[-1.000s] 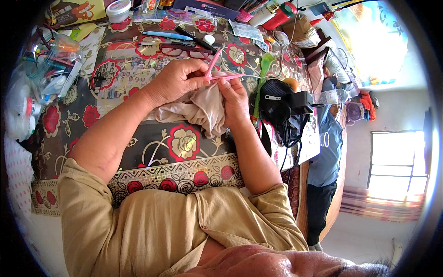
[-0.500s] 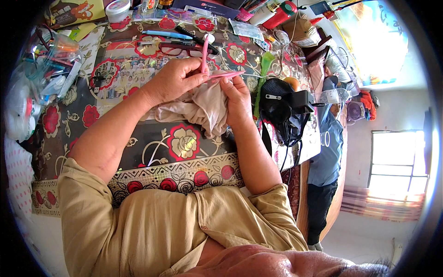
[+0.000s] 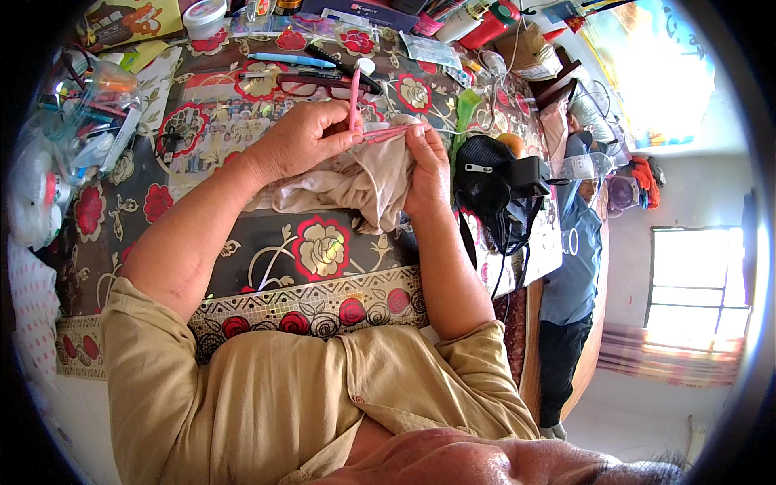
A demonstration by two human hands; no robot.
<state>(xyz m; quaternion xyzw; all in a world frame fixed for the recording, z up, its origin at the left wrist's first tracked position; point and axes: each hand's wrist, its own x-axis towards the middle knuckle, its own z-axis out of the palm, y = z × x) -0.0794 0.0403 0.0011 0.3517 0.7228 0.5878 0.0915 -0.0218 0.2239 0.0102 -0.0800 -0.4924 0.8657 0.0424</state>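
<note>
My left hand (image 3: 311, 137) pinches a pair of pink-framed glasses (image 3: 354, 99), one slim arm of which points up and away from me. Thumb and fingers of my right hand (image 3: 427, 166) are closed on the other pink side, with a crumpled beige cloth (image 3: 343, 186) bunched against the palm. The cloth hangs below the glasses between my hands, over the table. Most of the lenses are hidden by fingers and cloth.
Beyond my hands lie dark red glasses (image 3: 303, 83) and a light blue pen (image 3: 289, 60). A black mesh bag (image 3: 485, 174) and a green strip (image 3: 466, 113) lie at the right. Bagged items (image 3: 89, 121) crowd the left. Farther right is a person in blue (image 3: 570, 267).
My right hand has shifted slightly to the right and up along the pink glasses, drawing the cloth with it. My left hand has barely moved.
</note>
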